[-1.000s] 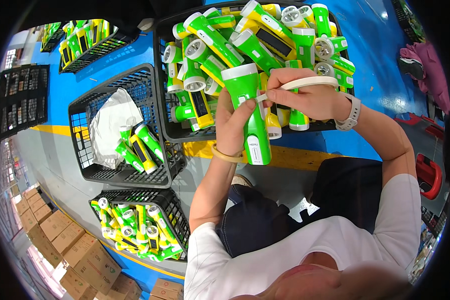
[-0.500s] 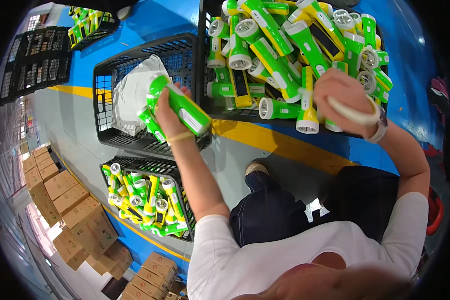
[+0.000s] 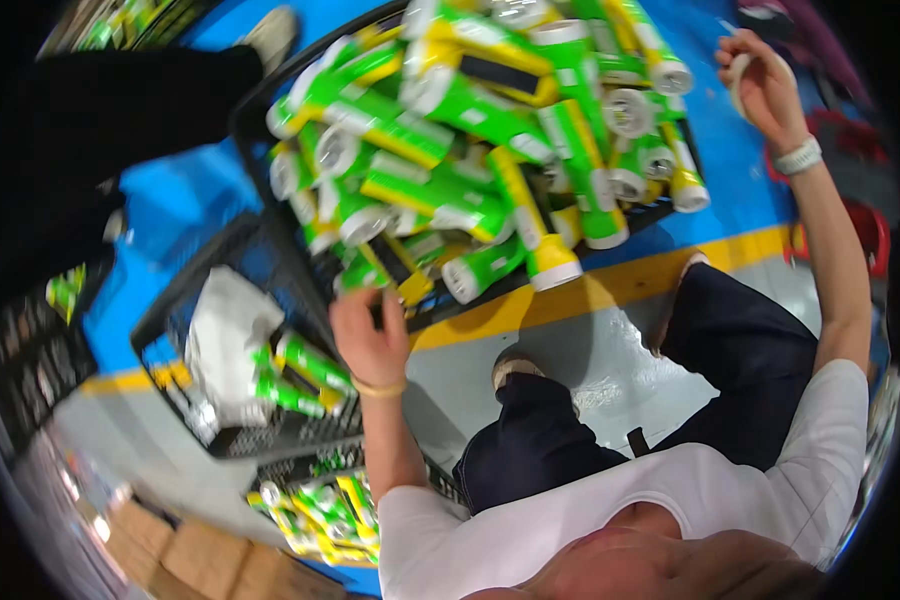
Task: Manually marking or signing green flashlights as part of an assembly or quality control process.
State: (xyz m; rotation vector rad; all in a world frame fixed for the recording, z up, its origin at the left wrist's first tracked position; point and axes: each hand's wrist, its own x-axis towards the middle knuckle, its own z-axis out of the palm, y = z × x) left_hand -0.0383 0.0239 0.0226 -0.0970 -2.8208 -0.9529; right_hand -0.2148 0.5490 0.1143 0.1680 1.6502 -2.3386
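My left hand [image 3: 370, 335] is at the near left edge of a big black crate [image 3: 440, 322], close to the flashlights [image 3: 440, 195] heaped in it. Its fingers are spread and I see nothing in them, though blur hides whether they touch the rim. The flashlights are green and yellow with white ends. Out to the right, over the blue floor, my right hand [image 3: 765, 90] is curled with a white ring [image 3: 738, 88], like a tape roll, around it. Something thin and pale shows at its fingertips. Two flashlights [image 3: 315, 365] lie beside a white bag [image 3: 232, 335] in a smaller black crate [image 3: 240, 448].
Another crate of flashlights [image 3: 330, 515] stands nearer me, with brown cardboard boxes [image 3: 205, 550] at the lower left. Dark clothing and a shoe [image 3: 273, 38] of another person are at the upper left. A red object [image 3: 875, 240] stands at the right.
The flashlight has left my left hand and lies in the smaller crate. That hand has come to the big crate's edge. My right hand has moved away from the heap, up and right.
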